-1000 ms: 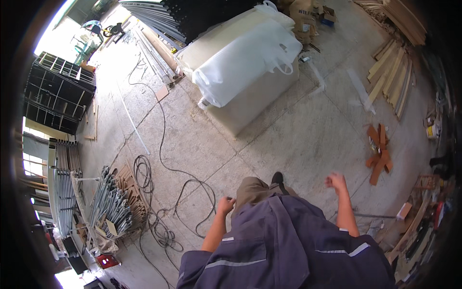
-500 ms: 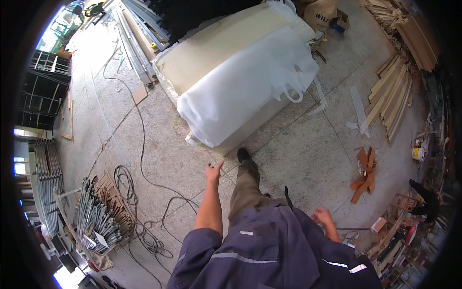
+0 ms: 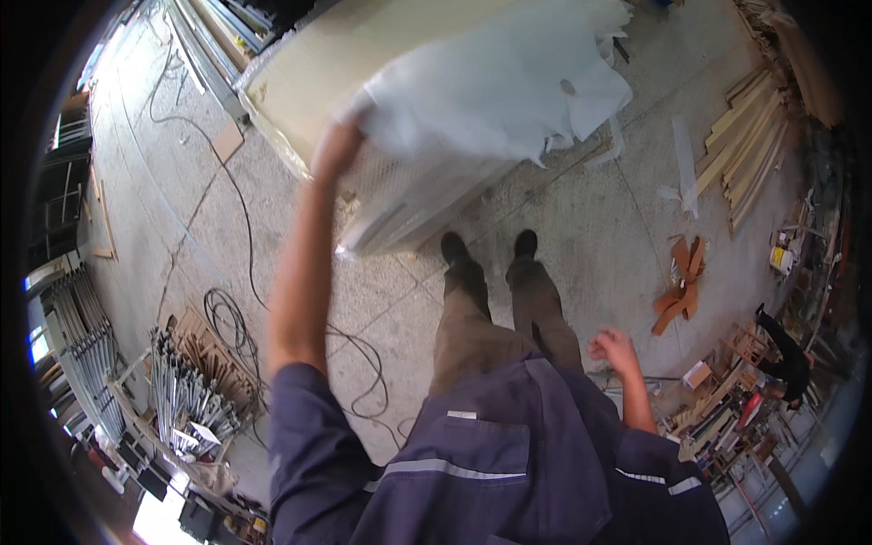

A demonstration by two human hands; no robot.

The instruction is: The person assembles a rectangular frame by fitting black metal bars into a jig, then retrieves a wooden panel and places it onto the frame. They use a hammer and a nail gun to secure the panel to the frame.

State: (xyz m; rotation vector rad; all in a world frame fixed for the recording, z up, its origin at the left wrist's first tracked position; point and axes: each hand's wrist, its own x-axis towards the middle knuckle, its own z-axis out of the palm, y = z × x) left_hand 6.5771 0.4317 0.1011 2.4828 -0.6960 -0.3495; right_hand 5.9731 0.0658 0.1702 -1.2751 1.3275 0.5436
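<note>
My left hand point(image 3: 341, 150), smeared by motion, is closed on the near-left corner of a thin white foam sheet point(image 3: 472, 91) and holds it up. That sheet lies over part of a large cream-topped block point(image 3: 331, 54) wrapped in clear plastic. Its near side, covered in what looks like bubble wrap point(image 3: 409, 195), shows below the lifted sheet. The sheet has a hole and a ragged right edge. My right hand point(image 3: 615, 351) hangs by my right hip, fingers loosely bent and apart, holding nothing.
Black cables point(image 3: 232, 322) lie coiled on the concrete floor to the left, near a rack of metal bars point(image 3: 177, 391). Timber strips point(image 3: 749, 145) and brown scraps point(image 3: 681, 286) lie on the right. A person in dark clothing point(image 3: 786, 363) is at the far right.
My left hand has risen from beside my leg to the sheet and taken hold, lifting its near-left part off the block's side. My second foot has come into view.
</note>
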